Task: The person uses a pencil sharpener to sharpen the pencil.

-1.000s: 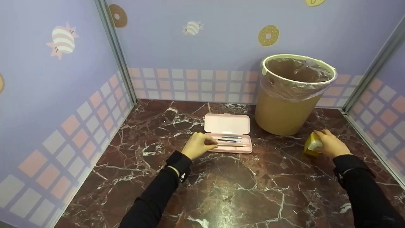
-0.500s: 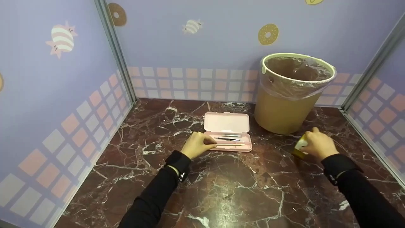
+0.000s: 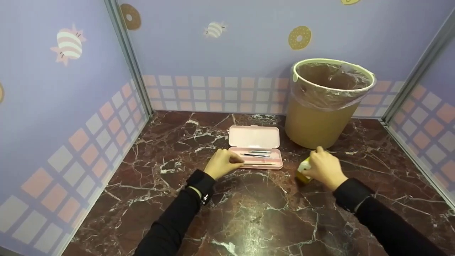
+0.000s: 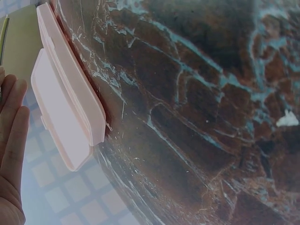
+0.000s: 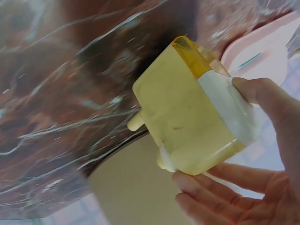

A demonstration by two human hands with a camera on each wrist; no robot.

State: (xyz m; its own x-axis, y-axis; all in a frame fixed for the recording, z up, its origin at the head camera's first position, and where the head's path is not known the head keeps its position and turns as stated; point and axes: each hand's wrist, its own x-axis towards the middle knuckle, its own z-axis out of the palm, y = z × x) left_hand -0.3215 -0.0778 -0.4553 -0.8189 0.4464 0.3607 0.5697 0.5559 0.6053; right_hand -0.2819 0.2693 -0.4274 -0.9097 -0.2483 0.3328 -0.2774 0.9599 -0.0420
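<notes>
My left hand (image 3: 222, 164) pinches the end of a slim pencil (image 3: 261, 163) at the left side of an open pink pencil case (image 3: 254, 136). The pencil lies level over the case's front part, and its tip shows at the upper left edge of the left wrist view. Several thin pens or pencils (image 3: 257, 155) lie inside the case. To the right of it, my right hand (image 3: 325, 169) grips a yellow and white box-shaped pencil sharpener (image 5: 183, 108), thumb on its white face and fingers on the opposite side. One end of the sharpener is see-through amber.
A tall tan bin (image 3: 316, 124) lined with a clear plastic bag stands behind my right hand. Patterned panels (image 3: 213, 53) close off the back and both sides of the dark red marbled tabletop (image 3: 249, 209).
My right hand has brought the pencil sharpener leftward, from right of the bin to near the pencil case. My left hand stays nearly still with the pencil.
</notes>
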